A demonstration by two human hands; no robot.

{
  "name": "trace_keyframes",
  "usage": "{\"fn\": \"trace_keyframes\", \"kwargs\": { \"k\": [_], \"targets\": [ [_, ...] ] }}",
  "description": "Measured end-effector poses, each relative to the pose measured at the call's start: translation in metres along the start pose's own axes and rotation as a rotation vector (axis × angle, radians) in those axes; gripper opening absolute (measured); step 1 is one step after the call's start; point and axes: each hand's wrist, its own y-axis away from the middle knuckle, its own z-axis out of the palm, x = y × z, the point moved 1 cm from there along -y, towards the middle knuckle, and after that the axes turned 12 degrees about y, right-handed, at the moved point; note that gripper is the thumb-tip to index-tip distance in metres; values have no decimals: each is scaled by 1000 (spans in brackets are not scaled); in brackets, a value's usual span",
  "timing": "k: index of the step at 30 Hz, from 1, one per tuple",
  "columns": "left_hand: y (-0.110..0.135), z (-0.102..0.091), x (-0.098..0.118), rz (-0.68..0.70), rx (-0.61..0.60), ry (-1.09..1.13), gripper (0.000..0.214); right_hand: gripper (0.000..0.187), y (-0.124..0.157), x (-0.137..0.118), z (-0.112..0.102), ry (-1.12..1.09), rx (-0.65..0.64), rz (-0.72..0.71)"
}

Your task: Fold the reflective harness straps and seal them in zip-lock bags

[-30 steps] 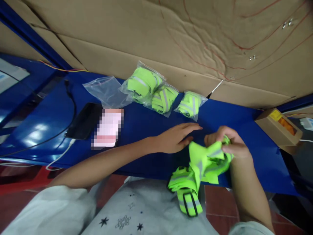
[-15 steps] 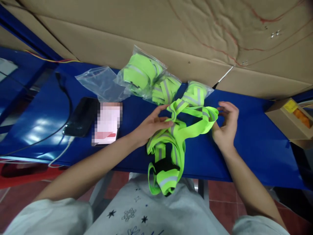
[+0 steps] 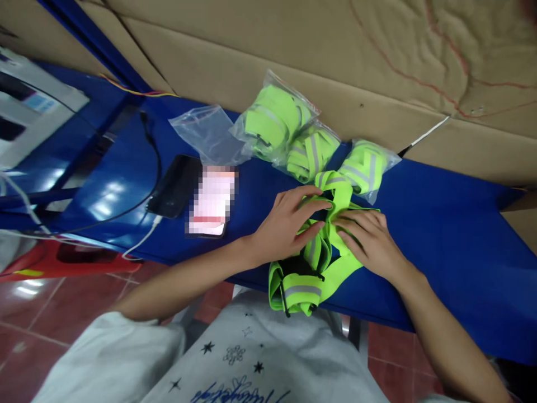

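A neon-green reflective strap vest [image 3: 312, 263] with grey bands lies on the blue table [image 3: 440, 235], its lower loop hanging over the near edge. My left hand [image 3: 287, 224] presses flat on its left side, fingers spread. My right hand [image 3: 369, 240] lies flat on its right side, fingertips close to those of the left hand. Neither hand grips the fabric.
Three clear bags holding folded green vests [image 3: 274, 120] [image 3: 312, 154] [image 3: 364, 168] sit at the back beside an empty clear bag [image 3: 207, 134]. A black phone [image 3: 174, 187] with cables and a blurred card [image 3: 212, 201] lie to the left. A cardboard wall [image 3: 335, 67] rises behind.
The vest, first bunched in my right hand at the table edge, was spread out between both hands, then laid down. Both hands now press it flat together.
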Motion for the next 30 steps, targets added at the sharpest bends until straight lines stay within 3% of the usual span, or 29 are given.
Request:
{"fn": "trace_keyframes", "kwargs": {
  "k": [3,6,9,12,15,17,20,22,24,27,30],
  "targets": [
    [6,-16,6,-7,10,13,34,25,1,6,6,-4,-40,29],
    [25,-43,7,-28,73,-131,34,26,5,10,9,9,-33,47],
    [55,-81,-3,-142,246,-333,35,26,6,10,10,21,-25,53],
    [83,-115,-13,-252,487,-395,35,24,5,9,10,21,-17,61],
    [97,-118,-9,-297,573,-390,33,24,2,8,9,10,-19,57],
    [96,-97,4,-186,402,-308,33,23,1,9,9,12,-10,51],
    [89,-52,23,13,-167,-134,59,23,0,11,11,47,17,48],
    [86,-32,30,50,-349,-74,79,24,0,15,14,73,30,51],
    [85,-25,31,19,-359,-38,73,25,0,21,15,100,43,55],
    [90,-30,32,-70,-339,-19,56,23,1,23,9,220,112,61],
    [95,-33,38,-132,-355,-29,52,23,3,4,-10,367,346,46]
  ]
}}
